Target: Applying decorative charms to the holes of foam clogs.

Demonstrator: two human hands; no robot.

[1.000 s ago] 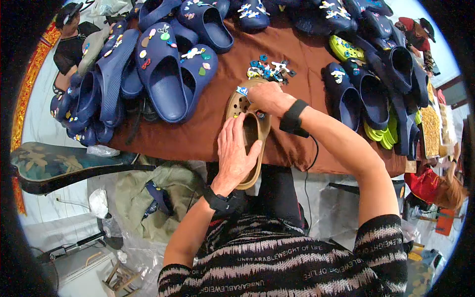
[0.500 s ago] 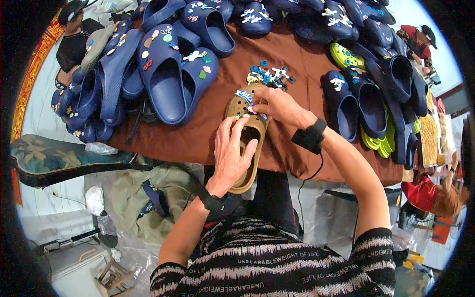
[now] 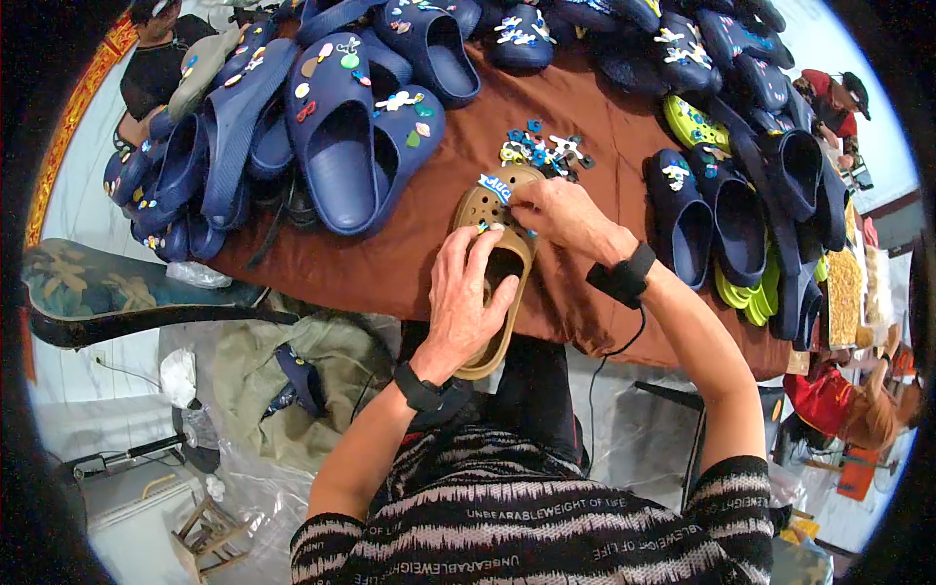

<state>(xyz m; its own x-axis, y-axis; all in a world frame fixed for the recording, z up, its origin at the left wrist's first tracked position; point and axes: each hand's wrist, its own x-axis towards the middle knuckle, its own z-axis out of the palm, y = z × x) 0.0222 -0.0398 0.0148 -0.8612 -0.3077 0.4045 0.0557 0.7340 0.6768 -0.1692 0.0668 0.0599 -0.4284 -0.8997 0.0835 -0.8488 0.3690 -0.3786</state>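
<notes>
A tan-brown clog (image 3: 477,207) rests at the table's near edge, its toe pointing away and its heel over my lap. My left hand (image 3: 460,297) is closed around its side and opening, fingertips on the strip behind the holes. A blue-and-white shoe charm (image 3: 496,189) sits on the clog's toe, and a small coloured charm peeks out by my left fingertips. On the right side of the upper, the fingers of my right hand (image 3: 565,216) are pinched together against the holes; what they hold is hidden. Just past the toe lies a pile of loose charms (image 3: 542,149).
Navy clogs with charms (image 3: 331,185) crowd the left and far side of the brown tablecloth (image 3: 609,127). More navy clogs (image 3: 682,234) and lime-green ones (image 3: 694,122) stand at the right. A padded chair (image 3: 117,283) is at the left; people are nearby on both sides.
The view has shifted slightly, so the table's things appear a little further right. My right fingers have curled in closer on the clog's upper; my left hand keeps its hold.
</notes>
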